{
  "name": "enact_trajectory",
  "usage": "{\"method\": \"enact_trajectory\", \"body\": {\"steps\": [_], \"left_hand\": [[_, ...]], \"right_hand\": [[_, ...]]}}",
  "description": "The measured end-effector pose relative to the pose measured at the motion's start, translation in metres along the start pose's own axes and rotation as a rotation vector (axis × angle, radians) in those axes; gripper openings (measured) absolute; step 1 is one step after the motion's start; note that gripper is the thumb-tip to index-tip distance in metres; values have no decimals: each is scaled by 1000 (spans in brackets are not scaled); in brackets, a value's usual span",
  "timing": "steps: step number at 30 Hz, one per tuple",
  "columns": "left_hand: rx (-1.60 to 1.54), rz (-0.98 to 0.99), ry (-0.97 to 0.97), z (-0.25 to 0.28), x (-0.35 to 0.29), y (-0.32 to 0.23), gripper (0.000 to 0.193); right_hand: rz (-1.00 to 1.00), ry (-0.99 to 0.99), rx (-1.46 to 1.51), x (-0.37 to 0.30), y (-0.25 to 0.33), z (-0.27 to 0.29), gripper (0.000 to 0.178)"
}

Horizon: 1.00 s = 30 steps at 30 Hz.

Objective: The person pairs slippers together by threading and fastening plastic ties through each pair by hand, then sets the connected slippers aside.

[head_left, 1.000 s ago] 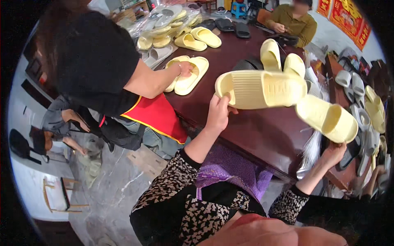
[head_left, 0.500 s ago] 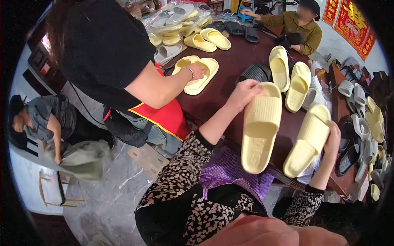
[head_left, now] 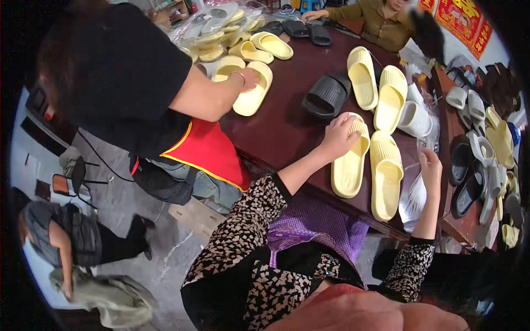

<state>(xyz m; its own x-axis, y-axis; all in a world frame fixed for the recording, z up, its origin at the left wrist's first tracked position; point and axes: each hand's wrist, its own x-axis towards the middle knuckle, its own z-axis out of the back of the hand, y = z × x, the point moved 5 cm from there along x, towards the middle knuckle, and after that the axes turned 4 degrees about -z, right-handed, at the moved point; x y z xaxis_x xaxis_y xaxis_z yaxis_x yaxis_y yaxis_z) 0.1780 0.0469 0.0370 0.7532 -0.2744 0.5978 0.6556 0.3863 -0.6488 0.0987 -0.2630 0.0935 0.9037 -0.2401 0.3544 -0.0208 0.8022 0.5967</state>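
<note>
My left hand is closed over the ribbed strap of a pale yellow slide slipper, which lies toe-away near the table's front edge. Just to its right lies a second yellow slipper, with no hand on it. My right hand is raised to the right of that slipper, beside a clear plastic bag; its fingers are loosely bent and I see nothing in them. Beyond these two slippers, another yellow pair stands side by side. A black slipper pair sits left of that pair.
At my left a co-worker's hand rests in a yellow slipper on the dark red table. Bagged slippers are piled at the back left. Grey slippers lie right of the yellow pair. A side surface at right carries many slippers.
Both held yellow slippers have come down onto the table, side by side. My right hand has let go of its slipper. My left hand remains on the other one.
</note>
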Motion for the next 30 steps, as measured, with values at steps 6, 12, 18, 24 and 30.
{"method": "enact_trajectory", "body": {"steps": [6, 12, 18, 24, 30], "left_hand": [[188, -148, -2, 5, -22, -31, 49], [218, -209, -31, 11, -29, -59, 49], [225, -267, -20, 15, -30, -79, 48], [95, -288, 4, 11, -37, -91, 45], [24, -338, 72, 0, -29, -107, 43]], "right_hand": [[111, -177, -510, -45, -10, 39, 29], [-101, -56, -637, -70, -42, 31, 26], [-180, 4, -530, -77, -39, 30, 21], [-242, -20, -450, -86, -33, 26, 24], [-186, -156, -393, -77, -55, 24, 19]]}}
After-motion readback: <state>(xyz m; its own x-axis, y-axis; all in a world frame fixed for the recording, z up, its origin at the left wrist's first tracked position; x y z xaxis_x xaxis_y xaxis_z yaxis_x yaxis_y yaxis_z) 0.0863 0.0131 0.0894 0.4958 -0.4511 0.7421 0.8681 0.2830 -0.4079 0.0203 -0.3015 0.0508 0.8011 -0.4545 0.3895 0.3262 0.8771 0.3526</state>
